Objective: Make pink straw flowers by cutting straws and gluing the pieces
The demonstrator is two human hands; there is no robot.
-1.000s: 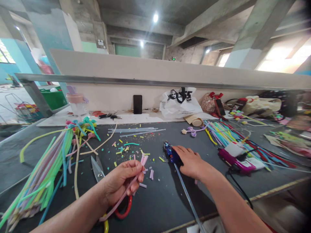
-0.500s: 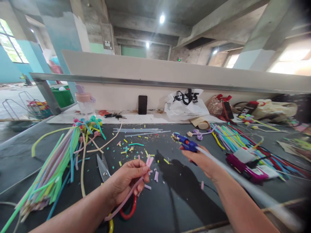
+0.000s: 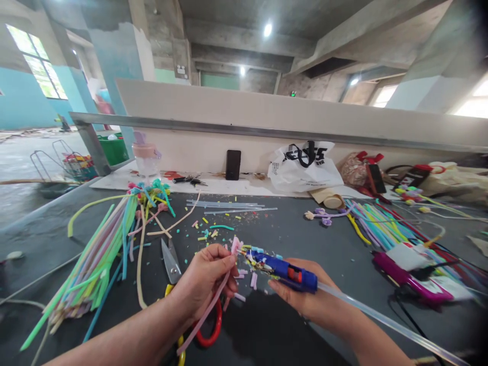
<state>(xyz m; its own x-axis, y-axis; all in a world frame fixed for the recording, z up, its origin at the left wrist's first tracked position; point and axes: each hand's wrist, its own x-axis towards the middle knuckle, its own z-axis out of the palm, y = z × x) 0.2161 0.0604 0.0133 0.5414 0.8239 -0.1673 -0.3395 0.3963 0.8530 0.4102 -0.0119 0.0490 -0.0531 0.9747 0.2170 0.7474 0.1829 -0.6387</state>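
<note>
My left hand (image 3: 213, 277) pinches a pink pipe cleaner (image 3: 208, 315) near its upper end, where a small pink looped tip (image 3: 236, 245) sticks up past my fingers. My right hand (image 3: 305, 290) is wrapped round a blue hot glue gun (image 3: 292, 272) with a long clear glue stick (image 3: 366, 305) running out of its back. The gun's nozzle, crusted with coloured bits, points left and meets or nearly meets the pink tip. Scissors (image 3: 171, 264) with red and yellow handles lie partly under my left forearm.
A bundle of pastel pipe cleaners (image 3: 95, 259) lies at left, another coloured bundle (image 3: 375, 223) at right beside a magenta tool (image 3: 412, 282). Clear glue sticks (image 3: 229, 205) and cut scraps (image 3: 206, 234) dot the middle. A phone (image 3: 233, 165) leans at the back near a white bag (image 3: 305, 165).
My right hand has brought the glue gun left and down, so its nozzle is now at the pink tip. My left hand keeps its pinch. The view has shifted slightly left.
</note>
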